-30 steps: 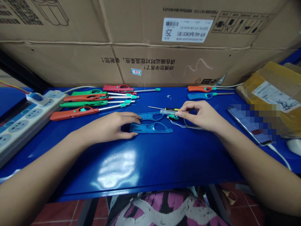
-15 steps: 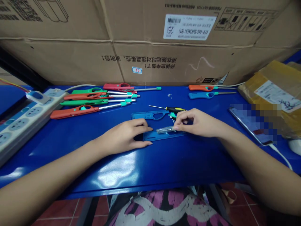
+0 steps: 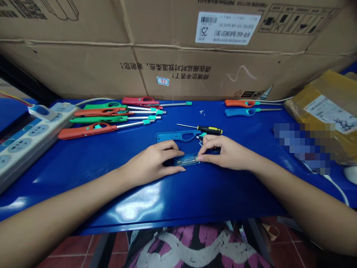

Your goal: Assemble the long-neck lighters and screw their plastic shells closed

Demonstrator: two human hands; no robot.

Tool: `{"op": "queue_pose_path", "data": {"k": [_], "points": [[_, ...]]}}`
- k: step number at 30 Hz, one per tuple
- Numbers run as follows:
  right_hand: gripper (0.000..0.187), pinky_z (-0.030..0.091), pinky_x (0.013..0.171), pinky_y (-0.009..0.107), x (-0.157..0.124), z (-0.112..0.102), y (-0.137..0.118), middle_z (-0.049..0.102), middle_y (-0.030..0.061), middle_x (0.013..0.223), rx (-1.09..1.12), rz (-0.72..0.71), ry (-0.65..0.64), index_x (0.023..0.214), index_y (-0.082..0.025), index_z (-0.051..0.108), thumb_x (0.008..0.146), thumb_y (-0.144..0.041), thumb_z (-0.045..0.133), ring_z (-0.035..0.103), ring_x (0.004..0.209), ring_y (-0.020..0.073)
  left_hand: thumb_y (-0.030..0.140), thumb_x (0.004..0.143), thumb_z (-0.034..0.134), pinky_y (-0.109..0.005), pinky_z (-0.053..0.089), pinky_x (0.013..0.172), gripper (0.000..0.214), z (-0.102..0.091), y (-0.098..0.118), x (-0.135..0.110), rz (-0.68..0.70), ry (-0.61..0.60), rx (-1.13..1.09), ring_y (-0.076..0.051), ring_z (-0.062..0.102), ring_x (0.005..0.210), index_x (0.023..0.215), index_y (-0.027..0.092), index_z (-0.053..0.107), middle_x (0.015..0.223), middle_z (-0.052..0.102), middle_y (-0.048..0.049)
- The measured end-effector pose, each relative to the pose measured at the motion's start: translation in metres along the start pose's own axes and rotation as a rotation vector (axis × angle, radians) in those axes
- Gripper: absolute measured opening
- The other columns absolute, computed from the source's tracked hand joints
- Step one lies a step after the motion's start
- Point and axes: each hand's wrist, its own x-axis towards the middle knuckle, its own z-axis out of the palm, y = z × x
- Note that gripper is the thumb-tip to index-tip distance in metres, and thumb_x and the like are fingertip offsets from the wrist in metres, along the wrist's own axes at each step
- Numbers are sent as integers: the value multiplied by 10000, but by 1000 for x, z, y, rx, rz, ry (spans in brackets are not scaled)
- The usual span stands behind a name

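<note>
On the blue table [image 3: 181,193] lies a blue lighter shell half [image 3: 186,160], mostly covered by my hands. My left hand [image 3: 152,162] rests on its left end, fingers curled over it. My right hand [image 3: 223,152] pinches a clear fuel tube [image 3: 187,160] and presses it into that shell. A second blue shell half [image 3: 175,136] lies just behind, with a small green part and thin wires at its right end. A black and yellow screwdriver [image 3: 206,130] sits beyond it.
Several red and green long-nose lighters [image 3: 108,117] are piled at the back left, two more [image 3: 245,107] at the back right. A power strip [image 3: 25,137] lies far left. Cardboard boxes [image 3: 178,48] wall the back. A yellow parcel [image 3: 326,108] and cable sit right.
My right hand carried the clear tube from beside the screwdriver down into the near shell half. My left hand slid that shell rightwards and kept hold of it.
</note>
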Motion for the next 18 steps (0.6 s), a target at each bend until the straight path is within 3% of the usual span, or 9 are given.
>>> {"op": "queue_pose_path", "data": {"k": [6,9,12,18], "points": [[116,437,764,319,0,4,-9,560,3,799,-16,57,9,802,-186,755,862,-278,717,542,751,149,401,921,695,-324,570,869,395,1,3,1,-22,5,-40,-191,670,939,1208,130,688,1061,657,-94],[99,439,758,311,-1,5,-11,551,2,802,-37,63,7,814,-181,751,871,-252,712,548,757,147,358,976,620,-306,557,885,333,2,5,3,-58,13,-94,-173,668,955,1214,138,695,1074,655,-89],[84,429,751,310,-3,5,-11,550,4,805,-90,40,5,833,-181,756,879,-236,712,543,764,149,289,1012,551,-302,542,902,283,3,6,4,-67,22,-111,-161,658,966,1209,153,703,1063,651,-80],[79,381,813,340,-5,5,-11,571,9,806,-248,-50,-9,868,-216,765,903,-264,714,546,852,178,317,986,583,-285,558,783,275,4,7,4,-158,12,-168,-147,657,861,1197,197,712,1055,643,-64]]}}
